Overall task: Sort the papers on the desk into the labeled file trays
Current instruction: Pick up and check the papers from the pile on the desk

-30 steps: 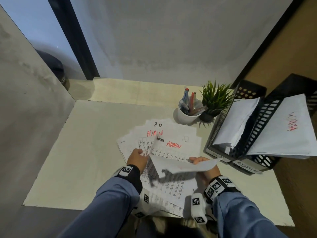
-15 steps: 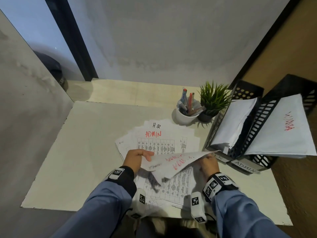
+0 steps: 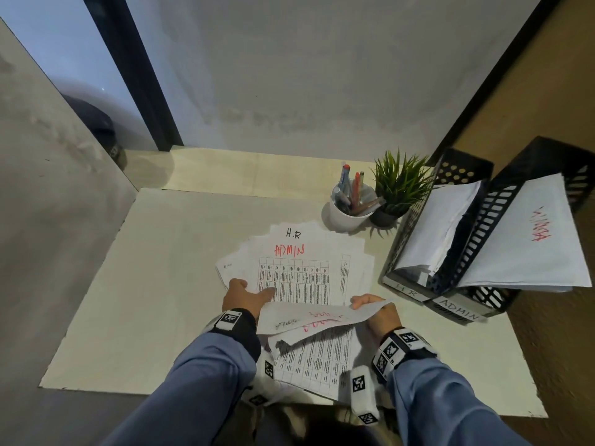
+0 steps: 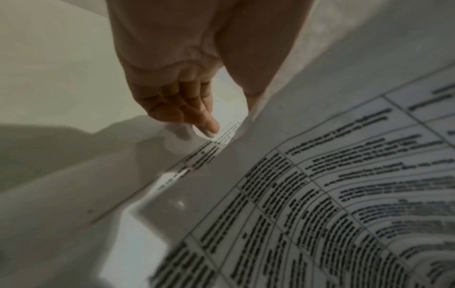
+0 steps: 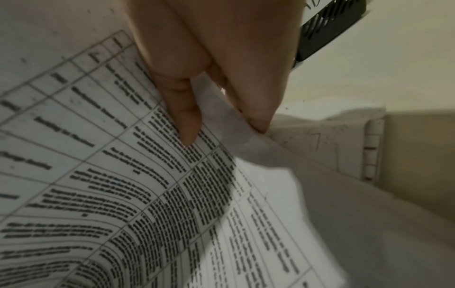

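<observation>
Your right hand (image 3: pixel 375 312) pinches the lifted sheets (image 3: pixel 317 320) by their right edge; your left hand (image 3: pixel 246 296) lies flat, fingers apart, on the fanned papers (image 3: pixel 296 272) — bare desk (image 3: pixel 154 284) lies left.

bare desk (image 3: pixel 154 284) left, trays (image 3: pixel 450 252) right

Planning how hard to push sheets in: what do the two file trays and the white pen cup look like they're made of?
File trays: probably rigid black plastic, matte, judging by the moulded slotted walls. White pen cup: looks like glazed ceramic, smooth with a soft sheen, though plastic can't be ruled out.
</observation>
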Demonstrator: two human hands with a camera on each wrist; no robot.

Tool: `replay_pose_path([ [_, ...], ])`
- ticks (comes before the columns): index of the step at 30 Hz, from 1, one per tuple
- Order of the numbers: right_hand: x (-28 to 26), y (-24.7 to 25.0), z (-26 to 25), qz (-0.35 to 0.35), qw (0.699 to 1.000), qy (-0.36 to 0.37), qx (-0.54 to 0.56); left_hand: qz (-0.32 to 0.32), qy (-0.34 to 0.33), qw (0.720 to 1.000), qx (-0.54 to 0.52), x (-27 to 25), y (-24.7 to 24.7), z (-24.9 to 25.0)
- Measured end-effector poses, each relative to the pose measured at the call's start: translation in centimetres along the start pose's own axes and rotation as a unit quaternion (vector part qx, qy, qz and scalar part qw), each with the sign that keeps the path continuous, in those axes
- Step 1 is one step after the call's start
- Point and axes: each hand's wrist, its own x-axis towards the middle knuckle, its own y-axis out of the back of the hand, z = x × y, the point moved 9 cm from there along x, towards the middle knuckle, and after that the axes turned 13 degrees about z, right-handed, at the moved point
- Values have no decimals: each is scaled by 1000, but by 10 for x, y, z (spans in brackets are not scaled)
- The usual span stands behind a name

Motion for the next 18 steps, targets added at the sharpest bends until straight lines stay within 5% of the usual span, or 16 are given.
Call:
replay_pose_path([
  [5, -7, 2, -5, 15, 1000, -3, -24, 43, -52, 991, 116, 0, 6, -1],
  [10, -15, -2, -9, 17, 999, 0, -30, 55, -27, 998, 14, -3, 10, -3],
  [13, -13, 1, -5, 28, 999, -14, -23, 84, -79, 993, -15, -1, 21, 7],
  [16, -6, 7, -6, 46, 996, -7, -72, 45, -160, 984, -66, -4, 19, 17],
  [18, 3, 11, -6, 61, 992, -11, -112, 10, -150, 982, -118, 0, 14, 10],
])
